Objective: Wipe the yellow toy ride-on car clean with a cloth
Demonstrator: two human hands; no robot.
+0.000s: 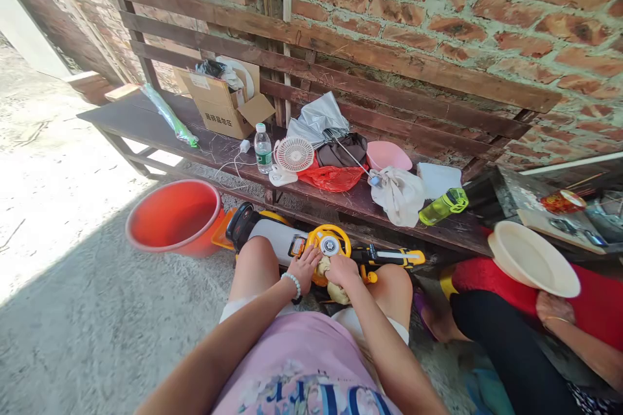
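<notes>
My left hand (304, 270), with a beaded bracelet at the wrist, has its fingers stretched out. Its fingertips are at the left edge of a yellow toy steering wheel (344, 233) and beside a pale cream, lumpy thing (323, 264). Closed fingers of my right hand (341, 270) grip this pale thing from the right; more of it shows below that hand. What kind of thing it is, I cannot tell. The wheel belongs to a grey and yellow ride-on toy (277, 237) in front of my knees.
A red basin (174, 217) stands on the ground at left. Behind, a dark wooden bench (219, 150) bears a cardboard box (214, 104), a water bottle (263, 149), a small fan (294, 154) and a green bottle (442, 206). At right, another person's hand (555, 306) holds a cream basin (533, 258).
</notes>
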